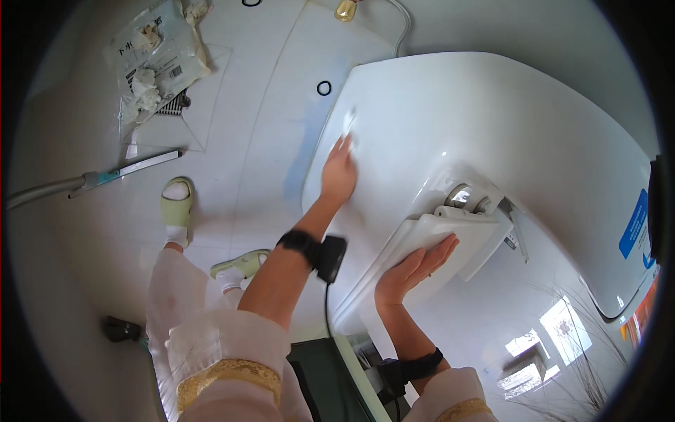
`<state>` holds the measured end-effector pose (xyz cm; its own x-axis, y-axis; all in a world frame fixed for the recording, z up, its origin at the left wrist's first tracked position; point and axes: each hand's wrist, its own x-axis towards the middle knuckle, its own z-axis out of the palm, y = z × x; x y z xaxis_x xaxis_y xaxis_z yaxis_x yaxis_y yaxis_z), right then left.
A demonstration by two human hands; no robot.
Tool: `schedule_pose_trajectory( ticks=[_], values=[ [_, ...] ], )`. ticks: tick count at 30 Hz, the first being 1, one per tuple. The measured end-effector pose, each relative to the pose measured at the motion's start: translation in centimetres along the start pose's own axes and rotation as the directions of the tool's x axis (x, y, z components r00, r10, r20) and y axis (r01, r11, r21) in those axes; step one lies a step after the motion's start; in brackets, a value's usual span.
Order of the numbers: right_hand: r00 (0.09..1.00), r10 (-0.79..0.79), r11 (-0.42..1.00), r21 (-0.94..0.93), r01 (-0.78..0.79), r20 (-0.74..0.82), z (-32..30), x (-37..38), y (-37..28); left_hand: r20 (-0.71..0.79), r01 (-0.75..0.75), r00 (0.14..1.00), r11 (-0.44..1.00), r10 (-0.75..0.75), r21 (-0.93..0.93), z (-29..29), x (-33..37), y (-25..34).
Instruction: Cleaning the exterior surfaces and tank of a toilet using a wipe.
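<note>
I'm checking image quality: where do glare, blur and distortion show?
Head view: window-like glare on the glossy white surface at lower right, small glints on the toilet; the white tissue at the left hand looks blurred; floor lines bend and the corners go black.

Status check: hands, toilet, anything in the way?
Left hand on toilet, blurred white wad at fingertips. Right hand flat against seat. Possible snag: black cable hanging off left wrist device.
</note>
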<state>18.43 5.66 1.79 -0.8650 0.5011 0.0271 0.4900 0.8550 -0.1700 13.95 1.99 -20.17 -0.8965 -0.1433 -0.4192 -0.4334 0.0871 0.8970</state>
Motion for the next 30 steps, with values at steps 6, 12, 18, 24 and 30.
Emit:
schedule_pose_trajectory(
  ticks=[6,12,18,24,30],
  values=[
    [1.0,0.018,0.999,-0.038,-0.018,0.004,-0.3,0.4,1.1,0.063,-0.059,0.996,0.985,0.07,-0.165,-0.7,-5.5,4.8],
    [0.999,-0.041,0.999,0.008,0.041,0.029,-0.3,-0.1,1.0,-0.014,-0.322,0.941,0.881,0.339,-0.348,1.2,11.6,15.8],
    [0.999,0.004,0.993,0.115,-0.008,0.032,-0.3,0.1,0.3,-0.017,-0.129,0.992,0.99,0.129,-0.064,2.5,8.0,-0.5],
    [0.999,-0.022,0.998,0.055,0.02,0.049,-0.7,0.6,1.5,0.012,-0.096,0.995,0.953,0.104,-0.289,0.4,-2.8,4.4],
    [0.995,0.027,0.995,0.097,-0.036,0.095,-0.2,-0.4,0.5,0.005,-0.196,0.977,0.915,0.212,-0.353,-0.9,8.7,10.7]
  ],
)
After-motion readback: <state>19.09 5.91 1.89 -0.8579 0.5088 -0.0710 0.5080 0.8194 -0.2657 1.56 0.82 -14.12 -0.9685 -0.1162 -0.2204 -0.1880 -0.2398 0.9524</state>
